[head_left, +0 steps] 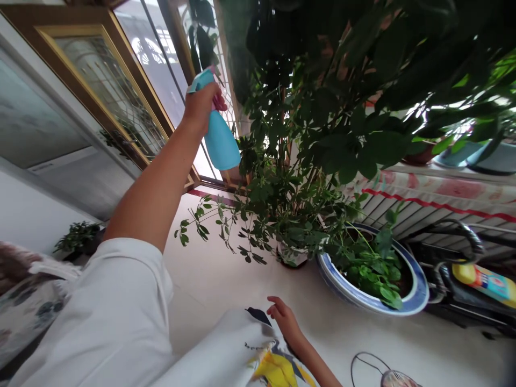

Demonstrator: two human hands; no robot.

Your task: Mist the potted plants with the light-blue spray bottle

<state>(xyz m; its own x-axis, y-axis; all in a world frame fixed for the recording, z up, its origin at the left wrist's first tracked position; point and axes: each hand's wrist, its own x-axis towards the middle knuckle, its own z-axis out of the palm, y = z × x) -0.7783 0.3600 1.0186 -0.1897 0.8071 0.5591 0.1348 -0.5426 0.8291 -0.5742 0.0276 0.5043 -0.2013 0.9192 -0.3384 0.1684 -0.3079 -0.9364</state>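
Note:
My left hand [200,105] is raised high and closed around the neck and trigger of a light blue spray bottle [220,142] with a pink trigger. The nozzle points at the upper leaves of a tall small-leaved plant [282,204] in a white pot [292,255]. My right hand [285,318] hangs low beside my white printed shirt [242,349], fingers loosely curled and holding nothing. A wide blue-and-white pot [419,293] with a low green plant stands next to the white pot.
Big dark leaves [363,80] fill the top of the view. A cloth-covered ledge [423,196] runs at the right, with a yellow bottle [484,279] below it. Glass doors in a wooden frame [121,80] stand at the left, near a small potted plant [76,239].

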